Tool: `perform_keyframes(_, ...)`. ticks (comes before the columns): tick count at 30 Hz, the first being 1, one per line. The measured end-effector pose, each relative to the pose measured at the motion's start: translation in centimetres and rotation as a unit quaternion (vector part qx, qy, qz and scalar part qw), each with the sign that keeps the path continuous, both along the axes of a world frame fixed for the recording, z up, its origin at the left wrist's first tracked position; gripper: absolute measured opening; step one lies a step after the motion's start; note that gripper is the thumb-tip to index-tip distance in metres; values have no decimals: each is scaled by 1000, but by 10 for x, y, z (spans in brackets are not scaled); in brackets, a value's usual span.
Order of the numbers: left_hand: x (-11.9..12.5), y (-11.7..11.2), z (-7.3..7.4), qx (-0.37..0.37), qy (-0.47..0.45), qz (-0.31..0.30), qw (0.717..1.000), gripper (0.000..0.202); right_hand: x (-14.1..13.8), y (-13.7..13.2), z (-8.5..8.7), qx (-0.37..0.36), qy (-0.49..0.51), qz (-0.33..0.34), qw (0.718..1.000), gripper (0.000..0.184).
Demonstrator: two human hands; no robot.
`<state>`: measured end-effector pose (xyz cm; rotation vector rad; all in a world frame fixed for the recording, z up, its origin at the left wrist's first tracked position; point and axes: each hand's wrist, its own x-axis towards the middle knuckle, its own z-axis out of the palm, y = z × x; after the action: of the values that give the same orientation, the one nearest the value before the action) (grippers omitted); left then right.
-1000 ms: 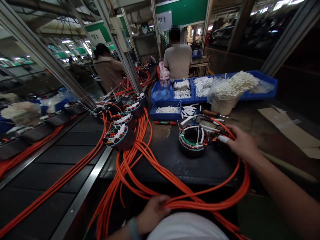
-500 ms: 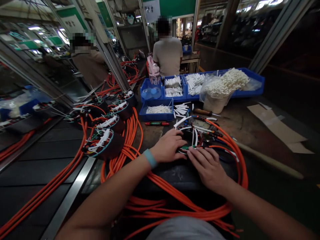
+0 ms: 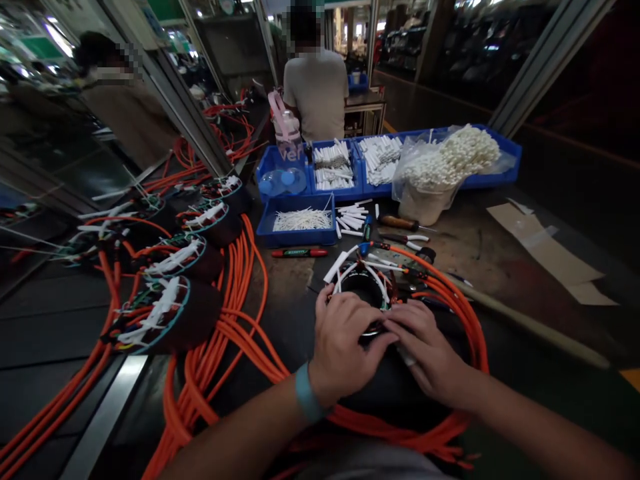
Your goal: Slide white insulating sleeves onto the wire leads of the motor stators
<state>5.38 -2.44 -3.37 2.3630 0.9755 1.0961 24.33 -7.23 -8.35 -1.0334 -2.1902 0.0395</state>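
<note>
My left hand (image 3: 345, 340) and right hand (image 3: 427, 350) curl close together over the wired ring (image 3: 361, 268) on the bench (image 3: 293, 283); whether they pinch anything, I can't tell.

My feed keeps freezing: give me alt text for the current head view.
Left hand and right hand work close together at the near rim of a wired stator ring, orange cables curving around its right side. Beyond lie a red marker and blue bins of short white tubes; more stators sit left.
</note>
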Motion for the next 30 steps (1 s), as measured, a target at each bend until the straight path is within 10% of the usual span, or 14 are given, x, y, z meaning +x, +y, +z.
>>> perform_keyframes(17, -9, 12, 6, -95, 37, -60, 993, 6, 2, 0, 5, -51, -14, 26, 998, 53)
perform_keyframes(30, -15, 17, 7, -123, 54, -97, 986, 15, -1, 4, 36, 61, -174, 42, 982, 38)
